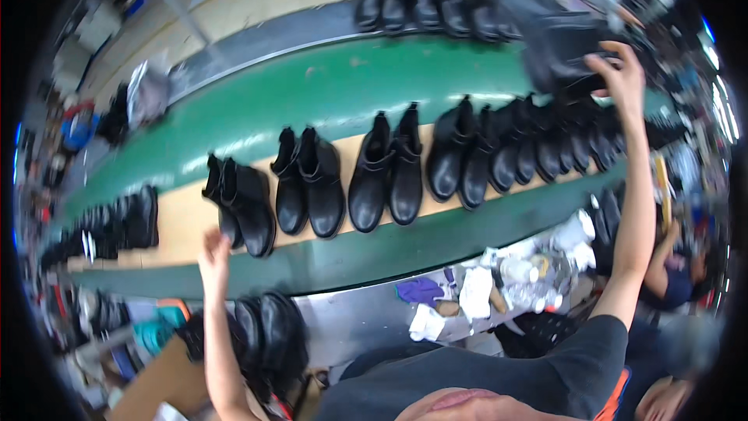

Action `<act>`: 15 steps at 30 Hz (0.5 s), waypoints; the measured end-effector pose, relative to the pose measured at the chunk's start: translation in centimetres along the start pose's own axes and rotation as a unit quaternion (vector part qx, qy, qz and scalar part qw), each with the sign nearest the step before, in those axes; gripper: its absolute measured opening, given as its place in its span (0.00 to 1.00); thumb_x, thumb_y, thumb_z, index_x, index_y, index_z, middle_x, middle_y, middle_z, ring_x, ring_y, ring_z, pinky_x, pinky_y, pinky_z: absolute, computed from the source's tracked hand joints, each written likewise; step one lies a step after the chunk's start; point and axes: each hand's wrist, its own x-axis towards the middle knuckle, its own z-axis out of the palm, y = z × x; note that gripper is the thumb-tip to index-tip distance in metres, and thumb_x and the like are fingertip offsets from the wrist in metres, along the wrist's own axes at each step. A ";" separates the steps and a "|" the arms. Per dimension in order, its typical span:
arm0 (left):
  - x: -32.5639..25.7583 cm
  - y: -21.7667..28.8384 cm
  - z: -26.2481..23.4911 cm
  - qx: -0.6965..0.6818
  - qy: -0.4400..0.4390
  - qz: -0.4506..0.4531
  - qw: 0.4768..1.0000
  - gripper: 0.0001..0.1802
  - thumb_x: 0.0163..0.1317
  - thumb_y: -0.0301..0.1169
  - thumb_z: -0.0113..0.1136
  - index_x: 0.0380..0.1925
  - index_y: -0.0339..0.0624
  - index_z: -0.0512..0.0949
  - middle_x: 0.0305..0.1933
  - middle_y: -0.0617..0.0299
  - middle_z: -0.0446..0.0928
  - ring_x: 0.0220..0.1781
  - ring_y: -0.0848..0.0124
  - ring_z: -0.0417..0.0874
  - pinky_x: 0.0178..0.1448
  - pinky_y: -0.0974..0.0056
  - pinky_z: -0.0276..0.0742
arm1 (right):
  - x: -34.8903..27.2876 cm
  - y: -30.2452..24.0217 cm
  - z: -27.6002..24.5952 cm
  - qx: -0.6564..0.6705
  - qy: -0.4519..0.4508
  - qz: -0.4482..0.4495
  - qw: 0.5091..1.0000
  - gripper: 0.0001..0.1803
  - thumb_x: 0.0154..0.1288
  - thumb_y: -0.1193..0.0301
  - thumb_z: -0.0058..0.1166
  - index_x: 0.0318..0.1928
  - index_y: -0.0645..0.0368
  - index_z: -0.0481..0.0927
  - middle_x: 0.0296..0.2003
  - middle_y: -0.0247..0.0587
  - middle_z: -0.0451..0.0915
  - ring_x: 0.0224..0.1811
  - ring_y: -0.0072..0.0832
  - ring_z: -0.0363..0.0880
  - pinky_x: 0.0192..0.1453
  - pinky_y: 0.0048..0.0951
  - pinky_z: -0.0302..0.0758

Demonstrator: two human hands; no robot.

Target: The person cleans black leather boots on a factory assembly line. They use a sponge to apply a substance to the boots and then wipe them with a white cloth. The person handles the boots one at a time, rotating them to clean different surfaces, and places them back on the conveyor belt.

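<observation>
My left hand (213,259) is raised just in front of the leftmost pair of black ankle boots (251,206), with nothing seen in it. Its slightly smeared fingers look loosely bent and a little apart. At the far right, my stretched-out right hand (623,79) has its fingers bent round the edge of a black boot (565,51). Motion blurs that boot, and whether a second one is with it I cannot tell. More black boots (386,171) stand upright in pairs along a tan strip (181,218), toes toward me, crowding closer together on the right.
Beyond the strip runs a green surface (327,82), with several black boots (425,0) on the grey ledge behind. Dark boots (117,222) line the strip's left end. Below lie a purple cloth (418,292), white cloths and plastic bottles. Another person (670,273) is at the right.
</observation>
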 end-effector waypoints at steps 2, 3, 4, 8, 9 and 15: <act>4.8 -2.0 -0.6 0.126 0.073 0.039 0.988 0.25 0.61 0.31 0.63 0.56 0.32 0.70 0.53 0.50 0.74 0.57 0.64 0.75 0.60 0.61 0.71 | 6.5 6.5 2.0 -0.009 0.074 -0.028 0.997 0.22 0.58 0.62 0.65 0.52 0.54 0.79 0.45 0.41 0.82 0.44 0.27 0.81 0.35 0.27 0.83; 6.5 -1.0 -0.5 0.176 0.096 0.069 0.977 0.28 0.60 0.37 0.65 0.57 0.36 0.70 0.56 0.49 0.74 0.60 0.61 0.74 0.60 0.59 0.72 | 10.4 11.2 3.4 -0.075 0.063 0.002 0.995 0.23 0.59 0.55 0.62 0.53 0.50 0.81 0.49 0.37 0.83 0.48 0.26 0.81 0.46 0.29 0.81; 8.4 -0.3 -0.3 0.202 0.142 0.063 0.967 0.31 0.58 0.42 0.66 0.58 0.40 0.70 0.58 0.49 0.73 0.61 0.58 0.73 0.60 0.58 0.72 | 14.7 17.3 3.7 -0.248 0.088 -0.066 0.962 0.25 0.61 0.49 0.56 0.54 0.47 0.81 0.51 0.34 0.82 0.53 0.29 0.80 0.53 0.30 0.76; 12.8 2.5 0.2 0.349 0.140 0.039 0.926 0.39 0.54 0.49 0.66 0.60 0.37 0.68 0.60 0.45 0.71 0.66 0.55 0.70 0.63 0.56 0.71 | 24.6 36.3 9.3 -0.380 0.061 0.013 0.923 0.27 0.62 0.42 0.50 0.54 0.43 0.80 0.52 0.35 0.81 0.54 0.38 0.78 0.56 0.35 0.72; 13.2 2.5 0.4 0.371 0.114 -0.029 0.921 0.40 0.52 0.49 0.68 0.60 0.39 0.68 0.61 0.47 0.71 0.66 0.56 0.70 0.65 0.56 0.69 | 24.6 40.2 11.5 -0.338 0.044 0.016 0.940 0.26 0.61 0.43 0.53 0.53 0.41 0.81 0.49 0.35 0.82 0.52 0.37 0.80 0.53 0.33 0.74; 16.3 -0.9 4.0 0.637 0.087 0.037 0.765 0.26 0.44 0.46 0.72 0.42 0.44 0.84 0.45 0.47 0.77 0.52 0.52 0.76 0.56 0.52 0.71 | 20.2 55.8 19.6 -0.476 -0.158 -0.016 0.865 0.33 0.64 0.46 0.53 0.64 0.52 0.72 0.67 0.59 0.61 0.70 0.48 0.59 0.72 0.40 0.57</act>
